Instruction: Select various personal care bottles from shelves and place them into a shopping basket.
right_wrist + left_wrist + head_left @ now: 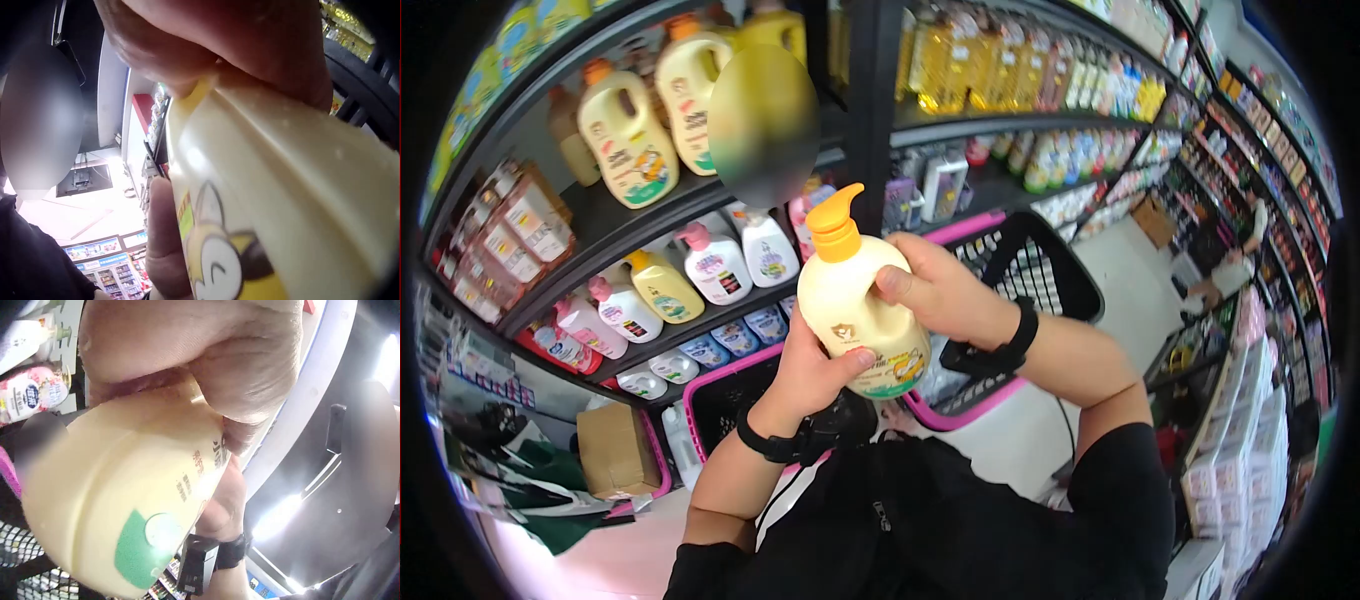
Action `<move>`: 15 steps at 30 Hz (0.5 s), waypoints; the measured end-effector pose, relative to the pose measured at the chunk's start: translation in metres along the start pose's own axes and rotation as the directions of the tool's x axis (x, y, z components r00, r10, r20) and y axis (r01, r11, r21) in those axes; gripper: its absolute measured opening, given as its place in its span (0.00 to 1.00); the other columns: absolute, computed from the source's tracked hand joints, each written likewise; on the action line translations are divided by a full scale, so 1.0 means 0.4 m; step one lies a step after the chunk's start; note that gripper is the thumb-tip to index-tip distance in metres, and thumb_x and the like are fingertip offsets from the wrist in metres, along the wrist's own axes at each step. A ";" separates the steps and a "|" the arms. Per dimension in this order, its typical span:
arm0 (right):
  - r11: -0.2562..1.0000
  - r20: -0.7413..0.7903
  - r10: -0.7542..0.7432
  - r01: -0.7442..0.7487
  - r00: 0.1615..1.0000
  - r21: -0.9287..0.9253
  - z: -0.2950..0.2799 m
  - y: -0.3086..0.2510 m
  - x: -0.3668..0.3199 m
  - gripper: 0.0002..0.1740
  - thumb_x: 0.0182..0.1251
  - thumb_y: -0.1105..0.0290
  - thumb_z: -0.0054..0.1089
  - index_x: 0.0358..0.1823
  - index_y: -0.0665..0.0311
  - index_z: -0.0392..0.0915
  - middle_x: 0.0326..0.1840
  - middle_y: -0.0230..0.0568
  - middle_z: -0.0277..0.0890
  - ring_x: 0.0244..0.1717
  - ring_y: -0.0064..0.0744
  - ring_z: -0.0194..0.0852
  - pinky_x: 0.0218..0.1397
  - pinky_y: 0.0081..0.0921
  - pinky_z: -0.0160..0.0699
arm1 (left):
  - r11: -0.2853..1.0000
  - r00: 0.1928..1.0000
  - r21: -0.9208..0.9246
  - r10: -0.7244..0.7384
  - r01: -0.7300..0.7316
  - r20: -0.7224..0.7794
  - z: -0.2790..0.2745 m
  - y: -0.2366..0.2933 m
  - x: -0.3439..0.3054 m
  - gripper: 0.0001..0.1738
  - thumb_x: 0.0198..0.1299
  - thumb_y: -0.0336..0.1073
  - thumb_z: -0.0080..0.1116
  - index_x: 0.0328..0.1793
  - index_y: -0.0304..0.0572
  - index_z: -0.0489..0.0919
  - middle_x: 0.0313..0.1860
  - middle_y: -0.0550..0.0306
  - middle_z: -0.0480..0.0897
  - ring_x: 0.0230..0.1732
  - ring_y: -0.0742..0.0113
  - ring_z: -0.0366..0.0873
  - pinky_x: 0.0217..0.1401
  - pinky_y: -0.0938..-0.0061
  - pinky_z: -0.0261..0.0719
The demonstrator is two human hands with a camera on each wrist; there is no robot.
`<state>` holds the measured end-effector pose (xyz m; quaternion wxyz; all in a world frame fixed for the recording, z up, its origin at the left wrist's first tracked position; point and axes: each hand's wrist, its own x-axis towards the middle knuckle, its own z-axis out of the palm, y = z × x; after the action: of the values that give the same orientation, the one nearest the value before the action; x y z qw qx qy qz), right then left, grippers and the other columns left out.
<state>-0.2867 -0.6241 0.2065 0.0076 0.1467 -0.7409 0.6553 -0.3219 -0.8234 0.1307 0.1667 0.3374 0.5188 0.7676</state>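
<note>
A cream bottle [855,300] with an orange pump top is held between both hands in front of the chest, pump end tilted up and away. The left hand [810,365] grips its lower left side, thumb across the label. Around the upper right side curls the right hand [935,290], its thumb on the front. In the left wrist view the bottle [125,481] fills the middle, its green base patch showing under the left hand [194,350]. The right wrist view has the bottle's fox print [219,262] close up, the right hand [231,37] over the top.
Shelves [600,235] of bottles stand ahead and to the left. Two black baskets with pink rims, one at the left [700,400] and one at the right [945,422], lie beyond the hands. A cardboard box [615,450] is at lower left; stacked white packs [1235,450] are at right.
</note>
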 end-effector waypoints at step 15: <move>0.783 0.237 0.391 -0.186 0.889 -0.593 -0.310 0.289 -0.062 0.28 0.48 0.67 0.78 0.53 0.66 0.82 0.51 0.49 0.85 0.54 0.42 0.83 0.59 0.33 0.78 | 0.835 0.959 0.478 -0.191 0.272 -0.212 0.069 -0.309 -0.045 0.39 0.60 0.37 0.70 0.73 0.30 0.65 0.64 0.36 0.76 0.67 0.46 0.74 0.70 0.60 0.73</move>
<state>-0.3119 -0.4868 0.1069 -0.1829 0.1341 -0.9017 0.3682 -0.3015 -0.7650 0.0188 0.1238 0.2429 0.7490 0.6039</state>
